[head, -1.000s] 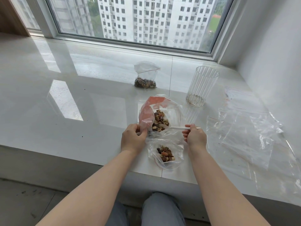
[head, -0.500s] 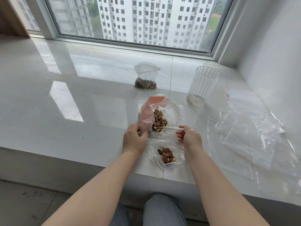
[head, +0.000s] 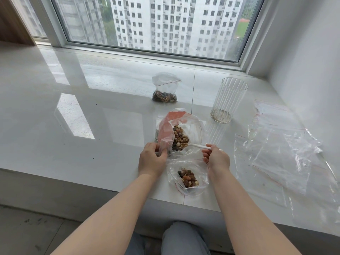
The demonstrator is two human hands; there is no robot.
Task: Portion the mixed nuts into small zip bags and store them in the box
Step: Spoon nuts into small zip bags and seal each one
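Your left hand point(head: 152, 160) pinches the near lip of the big nut bag point(head: 179, 134), the one with the reddish panel, holding its mouth open. Your right hand point(head: 217, 159) grips the handle of a white spoon point(head: 197, 145), fingers curled round it, bowl end in among the mixed nuts point(head: 180, 138). Just near of that, touching it, lies a small zip bag point(head: 187, 177) with a modest heap of nuts inside, mouth facing the big bag. A filled small bag point(head: 165, 89) stands well off on the far side. A ribbed clear cup point(head: 228, 101) sits to the far right, and loose empty bags point(head: 276, 150) spread at right on the white desk point(head: 92, 107). No box in view. Handling: the film is thin, limp and slick; it will collapse unless you keep the lip taut, so hold at the stiffer zip strip, not the wall. The nuts are light, hard and free-rolling and will likely spill off a tilted spoon, so carry it level and low. The small bag slides easily on the glossy surface; pin its rim before tipping in.
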